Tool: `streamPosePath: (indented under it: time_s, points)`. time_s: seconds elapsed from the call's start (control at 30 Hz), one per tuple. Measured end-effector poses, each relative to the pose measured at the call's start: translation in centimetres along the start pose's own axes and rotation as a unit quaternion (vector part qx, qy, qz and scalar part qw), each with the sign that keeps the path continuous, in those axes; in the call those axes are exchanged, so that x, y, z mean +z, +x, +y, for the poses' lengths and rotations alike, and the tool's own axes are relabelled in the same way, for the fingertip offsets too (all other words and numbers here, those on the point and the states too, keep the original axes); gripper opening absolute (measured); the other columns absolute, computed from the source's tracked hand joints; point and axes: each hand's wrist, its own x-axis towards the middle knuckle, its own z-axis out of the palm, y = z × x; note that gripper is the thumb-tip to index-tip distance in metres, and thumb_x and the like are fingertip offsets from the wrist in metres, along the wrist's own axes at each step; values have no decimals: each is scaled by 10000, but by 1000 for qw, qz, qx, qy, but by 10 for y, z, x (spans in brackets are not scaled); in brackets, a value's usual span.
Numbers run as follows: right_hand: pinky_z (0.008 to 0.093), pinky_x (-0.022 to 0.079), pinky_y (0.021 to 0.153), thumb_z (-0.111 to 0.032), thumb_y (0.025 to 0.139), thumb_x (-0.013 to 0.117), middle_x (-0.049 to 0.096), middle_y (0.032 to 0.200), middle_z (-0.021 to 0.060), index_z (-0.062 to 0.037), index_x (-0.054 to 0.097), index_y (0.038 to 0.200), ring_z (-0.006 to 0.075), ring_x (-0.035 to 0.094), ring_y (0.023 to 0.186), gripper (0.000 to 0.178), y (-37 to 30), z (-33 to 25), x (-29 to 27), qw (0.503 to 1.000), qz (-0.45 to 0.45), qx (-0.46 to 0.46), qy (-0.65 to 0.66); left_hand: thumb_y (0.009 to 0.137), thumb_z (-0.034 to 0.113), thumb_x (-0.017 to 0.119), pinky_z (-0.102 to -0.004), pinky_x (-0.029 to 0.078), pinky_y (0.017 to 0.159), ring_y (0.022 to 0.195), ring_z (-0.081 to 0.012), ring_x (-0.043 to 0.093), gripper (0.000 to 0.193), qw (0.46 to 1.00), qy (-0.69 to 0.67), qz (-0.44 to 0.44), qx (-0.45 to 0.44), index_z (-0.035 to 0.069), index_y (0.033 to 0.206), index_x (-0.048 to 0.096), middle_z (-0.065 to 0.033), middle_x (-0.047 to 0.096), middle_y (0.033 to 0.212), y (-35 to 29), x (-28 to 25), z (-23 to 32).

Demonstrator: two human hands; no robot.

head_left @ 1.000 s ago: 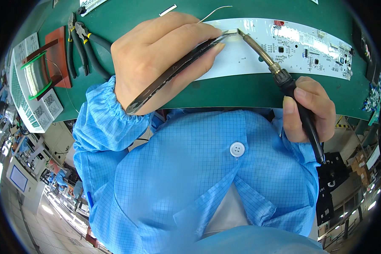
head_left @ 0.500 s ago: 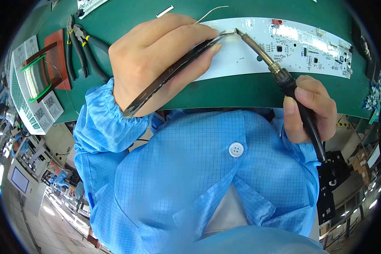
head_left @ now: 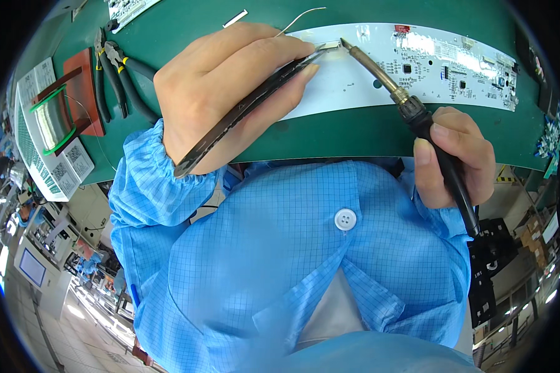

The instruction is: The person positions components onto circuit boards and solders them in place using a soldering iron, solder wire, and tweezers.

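Note:
My left hand (head_left: 214, 93) is closed around black tweezers (head_left: 249, 102). Their tips reach a small pale strip-shaped part (head_left: 331, 45) on a long white circuit board (head_left: 354, 68). A thin solder wire (head_left: 295, 20) sticks out past the fingers of that hand, curving away to the right. In my right hand (head_left: 457, 155) is a soldering iron (head_left: 432, 127), gripped by its black handle. The iron's tip points up and left and sits at the right end of the small part; whether they touch is too fine to tell.
On the left lie two pairs of pliers (head_left: 126, 78) with black handles, beside a green-rimmed solder spool (head_left: 53, 121) on a reddish-brown stand (head_left: 84, 68). A narrow white strip (head_left: 235, 18) rests beyond my left hand. Another board (head_left: 129, 11) shows at the far left edge.
The whole view has shifted slightly, with the board and hands a little further left in it. Both hands keep their grips, and the iron's tip stays by the small part.

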Motion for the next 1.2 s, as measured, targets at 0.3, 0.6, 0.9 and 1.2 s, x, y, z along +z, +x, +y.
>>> streamPosePath:
  time_s: [0.3, 0.6, 0.9, 1.2]
  points:
    - [242, 379, 469, 90, 749, 710, 599, 704, 124, 72, 593, 1028, 131, 522, 541, 303, -6, 1, 0, 999, 45, 13, 2, 778, -7, 776, -257, 527, 676, 765, -179, 650, 240, 1000, -5, -3, -3, -30, 1006, 703, -125, 675, 922, -1, 0, -1]
    - [234, 375, 472, 84, 753, 723, 606, 722, 124, 67, 590, 1035, 126, 516, 540, 312, -7, 2, -1, 998, 53, 12, 8, 782, -3, 778, -254, 527, 664, 752, -169, 650, 233, 1000, 0, 2, -2, -26, 1002, 705, -120, 676, 921, -1, 1, -1]
    - [228, 382, 491, 105, 749, 706, 598, 727, 126, 74, 576, 1043, 123, 518, 551, 323, -8, 2, 1, 998, 68, 12, -2, 781, 15, 782, -243, 525, 658, 733, -155, 658, 229, 999, -17, 17, -45, -21, 995, 709, -108, 675, 904, -2, -2, 3]
    - [215, 392, 525, 103, 772, 703, 612, 797, 153, 52, 566, 1081, 114, 521, 595, 342, -12, -3, -1, 996, 65, 50, 21, 777, -5, 759, -252, 529, 694, 748, -165, 665, 208, 997, -42, 28, -57, -27, 978, 711, -110, 674, 893, -4, -6, 1]
